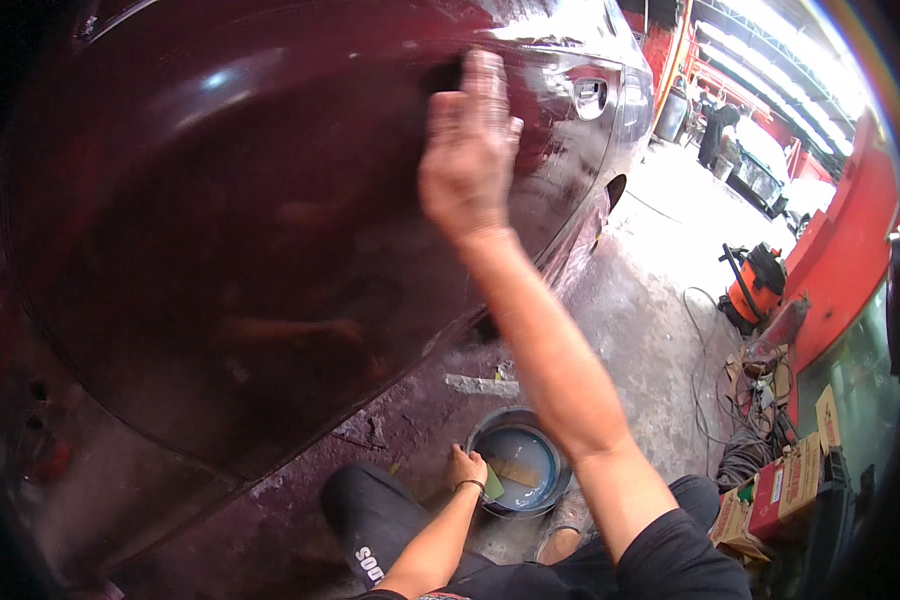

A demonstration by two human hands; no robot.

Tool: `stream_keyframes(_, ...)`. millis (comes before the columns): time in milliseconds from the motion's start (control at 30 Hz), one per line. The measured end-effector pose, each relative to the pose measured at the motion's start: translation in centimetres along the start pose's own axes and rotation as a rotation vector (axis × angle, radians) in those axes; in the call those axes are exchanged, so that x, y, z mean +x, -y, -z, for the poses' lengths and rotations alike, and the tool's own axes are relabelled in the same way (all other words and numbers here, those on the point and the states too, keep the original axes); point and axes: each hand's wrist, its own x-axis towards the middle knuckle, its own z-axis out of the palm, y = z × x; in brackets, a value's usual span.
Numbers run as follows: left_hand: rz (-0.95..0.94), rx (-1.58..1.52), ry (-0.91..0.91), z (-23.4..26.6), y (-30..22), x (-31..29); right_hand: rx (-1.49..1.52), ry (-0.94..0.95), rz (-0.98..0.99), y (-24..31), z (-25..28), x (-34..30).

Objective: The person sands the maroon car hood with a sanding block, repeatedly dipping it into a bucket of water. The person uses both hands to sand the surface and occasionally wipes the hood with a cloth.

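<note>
A dark maroon car door (270,230) fills the upper left, wet and glossy with whitish streaks near its handle recess (590,97). My right hand (470,150) reaches up against the panel, its fingers stretched out and slightly smeared by motion. Whether anything lies under that palm is hidden. Low in the middle stands a dark bucket (562,478) with cloudy bluish water (535,455). My left hand (463,466) is closed at the bucket's left rim, on a light green pad (494,484) that hangs inside. A flat tan piece (516,472) shows in the water next to the pad.
An orange and black vacuum cleaner (755,287) stands at the right by a red wall (840,260). Cables and cardboard boxes (785,490) lie along the right side. A pale strip (480,385) is on the floor beyond the bucket. A person (717,130) stands far back.
</note>
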Motion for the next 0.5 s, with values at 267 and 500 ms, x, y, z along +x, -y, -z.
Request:
stream_keyframes(267, -0.078, 0.007, -0.011, 1.2, 0.2, 2.8, 0.002, 0.029, 0.229, -4.2, -2.7, -0.4)
stream_keyframes(500, -0.079, -0.033, 0.059, -0.6, -1.3, 0.4, 0.058, -0.077, -0.028, -18.7, -2.0, 10.0)
